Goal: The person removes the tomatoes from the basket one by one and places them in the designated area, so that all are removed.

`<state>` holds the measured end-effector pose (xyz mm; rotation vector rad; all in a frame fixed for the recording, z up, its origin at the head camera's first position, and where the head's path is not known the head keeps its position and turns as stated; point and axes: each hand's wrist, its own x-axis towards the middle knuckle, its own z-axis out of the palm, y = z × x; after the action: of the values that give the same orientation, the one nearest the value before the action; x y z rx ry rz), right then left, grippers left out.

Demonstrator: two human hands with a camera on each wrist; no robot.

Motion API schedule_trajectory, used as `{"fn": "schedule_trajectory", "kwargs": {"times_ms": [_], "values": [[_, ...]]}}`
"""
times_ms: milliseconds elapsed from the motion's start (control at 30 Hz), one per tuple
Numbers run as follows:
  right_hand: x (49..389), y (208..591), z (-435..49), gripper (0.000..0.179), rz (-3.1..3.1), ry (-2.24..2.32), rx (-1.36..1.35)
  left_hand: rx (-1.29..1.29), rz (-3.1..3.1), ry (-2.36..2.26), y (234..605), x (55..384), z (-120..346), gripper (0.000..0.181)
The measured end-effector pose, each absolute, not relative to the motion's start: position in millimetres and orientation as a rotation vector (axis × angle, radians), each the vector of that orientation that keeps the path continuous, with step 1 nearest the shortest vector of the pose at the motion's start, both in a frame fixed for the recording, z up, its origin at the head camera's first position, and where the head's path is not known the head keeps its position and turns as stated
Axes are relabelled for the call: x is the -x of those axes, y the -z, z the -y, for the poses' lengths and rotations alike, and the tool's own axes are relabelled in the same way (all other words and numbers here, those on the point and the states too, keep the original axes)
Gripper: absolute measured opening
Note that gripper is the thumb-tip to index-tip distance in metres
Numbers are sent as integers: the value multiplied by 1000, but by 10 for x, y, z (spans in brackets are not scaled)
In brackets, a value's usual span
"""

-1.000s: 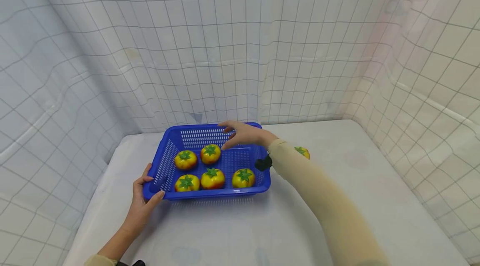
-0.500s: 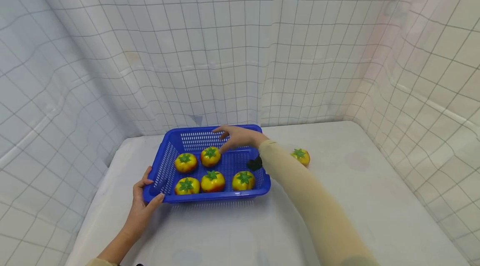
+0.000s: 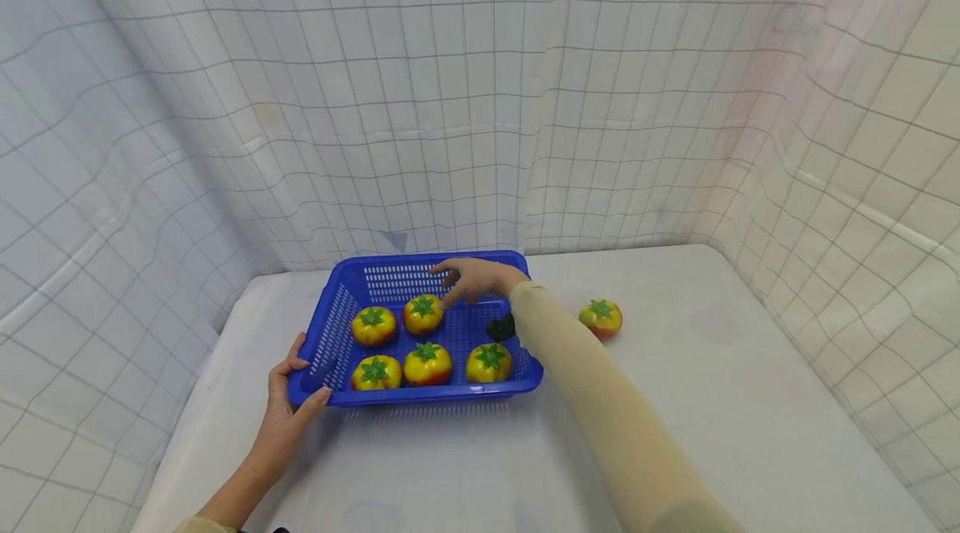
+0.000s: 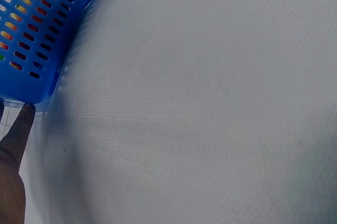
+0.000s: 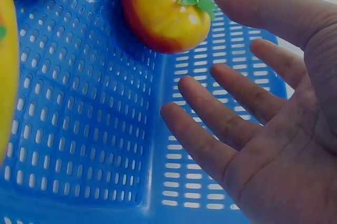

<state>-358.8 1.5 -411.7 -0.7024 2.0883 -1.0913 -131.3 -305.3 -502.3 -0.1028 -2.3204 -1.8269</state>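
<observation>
A blue perforated plastic basket [image 3: 420, 398] stands on the white table. My left hand [image 3: 283, 408] grips its near left corner, thumb on the front rim and fingers along the left side. Several glossy yellow-red fruits with green leafy tops, persimmon- or tomato-like, lie inside. Over the basket hovers my right hand [image 3: 480, 279], fingers spread and slightly bent, holding nothing. Its thumb is beside the back middle fruit [image 3: 423, 314]; in the right wrist view the thumb tip comes close to the green leaves of a fruit [image 5: 168, 13]. Whether they touch, I cannot tell.
One more such fruit [image 3: 601, 319] lies on the table right of the basket, beside my right sleeve [image 3: 592, 391]. A dark object [image 3: 501, 328] shows at my right wrist. White grid-patterned sheets [image 3: 465, 99] enclose the table at the back and sides.
My right hand has moved slightly left and down, nearer to the back middle fruit. The sleeve has uncovered the fruit on the table. My left hand keeps its grip on the basket.
</observation>
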Motion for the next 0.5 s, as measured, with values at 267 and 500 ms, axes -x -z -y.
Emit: {"fn": "schedule_trajectory", "kwargs": {"times_ms": [267, 500], "values": [[3615, 4186, 31, 74, -2043, 1089, 664, 110, 2322, 1815, 5019, 1316, 3043, 46], [3615, 4260, 102, 73, -2026, 1076, 668, 85, 2325, 1818, 5015, 1303, 3037, 46]]}}
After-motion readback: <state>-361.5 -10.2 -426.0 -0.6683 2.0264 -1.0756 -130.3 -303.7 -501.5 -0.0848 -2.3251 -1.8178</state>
